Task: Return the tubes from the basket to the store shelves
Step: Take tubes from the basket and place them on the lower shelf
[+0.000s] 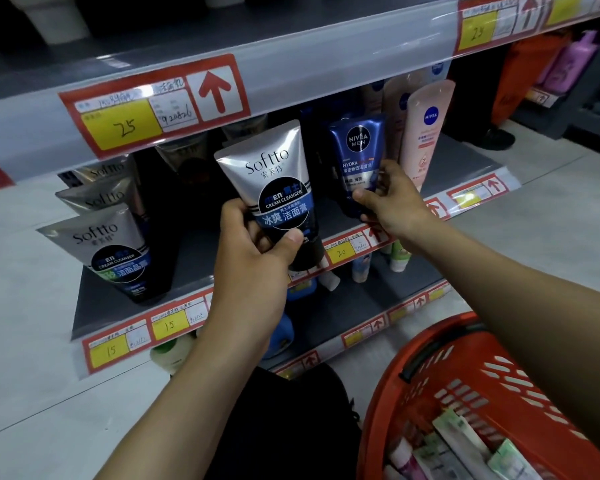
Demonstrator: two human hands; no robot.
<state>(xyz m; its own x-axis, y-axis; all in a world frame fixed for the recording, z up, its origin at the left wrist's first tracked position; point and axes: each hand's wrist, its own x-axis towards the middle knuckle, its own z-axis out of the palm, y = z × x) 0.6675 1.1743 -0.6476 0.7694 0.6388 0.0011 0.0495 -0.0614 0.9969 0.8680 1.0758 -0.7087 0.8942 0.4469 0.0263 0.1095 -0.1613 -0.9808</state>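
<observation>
Bare hands [253, 251], bare forearms [201, 375]; black garment [291, 427].

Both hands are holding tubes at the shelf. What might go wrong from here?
1. The right hand pinches the Nivea Men tube close beside the tall pink Nivea tube; setting it down may topple that one.
2. The left hand grips a Softto tube in front of a gap, while the Softto row stands further left; it may land in the wrong slot.
</observation>
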